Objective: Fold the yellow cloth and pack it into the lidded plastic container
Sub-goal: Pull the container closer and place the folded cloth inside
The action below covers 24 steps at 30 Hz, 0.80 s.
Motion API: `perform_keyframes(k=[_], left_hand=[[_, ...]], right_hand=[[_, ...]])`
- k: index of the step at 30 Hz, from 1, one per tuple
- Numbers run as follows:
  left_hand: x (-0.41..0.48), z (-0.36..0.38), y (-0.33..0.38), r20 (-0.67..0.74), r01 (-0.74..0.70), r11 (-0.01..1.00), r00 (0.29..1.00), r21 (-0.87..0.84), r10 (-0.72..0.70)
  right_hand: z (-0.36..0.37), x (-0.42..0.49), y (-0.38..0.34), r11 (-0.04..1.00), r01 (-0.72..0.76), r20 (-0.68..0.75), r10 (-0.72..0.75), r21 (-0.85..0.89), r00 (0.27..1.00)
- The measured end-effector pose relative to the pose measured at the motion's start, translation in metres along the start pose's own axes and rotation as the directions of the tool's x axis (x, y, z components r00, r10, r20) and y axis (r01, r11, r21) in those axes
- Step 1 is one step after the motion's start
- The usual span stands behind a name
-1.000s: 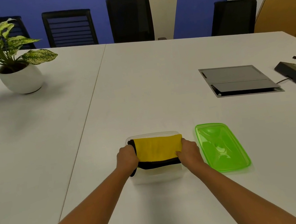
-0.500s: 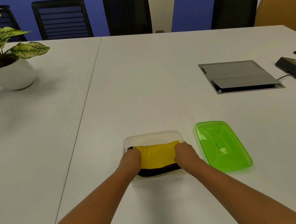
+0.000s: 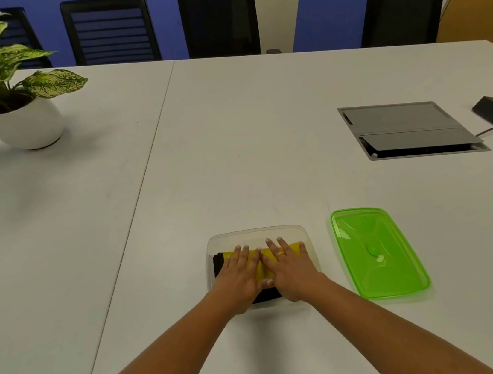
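A person stands at a wide white conference table (image 3: 233,144), both bare forearms reaching forward. Directly ahead of them sits a clear plastic container (image 3: 256,233), its long axis running left to right. Inside it lies the folded yellow cloth (image 3: 295,247), black on its underside, stretched along that same left-to-right axis and filling most of the tub.

The left hand (image 3: 239,274) and the right hand (image 3: 290,267) rest side by side on top of the cloth, palms down, fingers spread flat and pointing away from the person. Neither hand is gripping anything; they appear to be pressing the cloth down into the tub. A ring shows on the right hand.

The green lid (image 3: 377,251) lies flat on the table just to the right of the container, not touching it, its long axis running away from the person. It sits on the right hand's side, clearly nearer that hand than the left, so the right hand looks best placed to fetch it for closing.
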<state>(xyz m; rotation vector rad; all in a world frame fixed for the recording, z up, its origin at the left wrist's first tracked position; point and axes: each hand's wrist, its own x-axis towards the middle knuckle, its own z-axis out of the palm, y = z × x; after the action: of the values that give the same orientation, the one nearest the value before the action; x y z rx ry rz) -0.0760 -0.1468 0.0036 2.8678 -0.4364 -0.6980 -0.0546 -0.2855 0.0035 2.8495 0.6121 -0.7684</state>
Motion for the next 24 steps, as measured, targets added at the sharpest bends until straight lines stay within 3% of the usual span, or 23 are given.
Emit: perform_keyframes(k=[14, 24], left_hand=[[0.022, 0.028, -0.015, 0.217, 0.131, 0.991, 0.968, 0.003, -0.128], [0.025, 0.037, -0.013, 0.167, 0.111, 0.992, 0.981, -0.060, -0.100]], right_hand=[[0.029, 0.019, 0.014, 0.995, 0.054, 0.135, -0.064, 0.078, 0.989], [0.040, 0.027, 0.013, 0.998, 0.053, 0.145, -0.058, 0.035, 0.988]])
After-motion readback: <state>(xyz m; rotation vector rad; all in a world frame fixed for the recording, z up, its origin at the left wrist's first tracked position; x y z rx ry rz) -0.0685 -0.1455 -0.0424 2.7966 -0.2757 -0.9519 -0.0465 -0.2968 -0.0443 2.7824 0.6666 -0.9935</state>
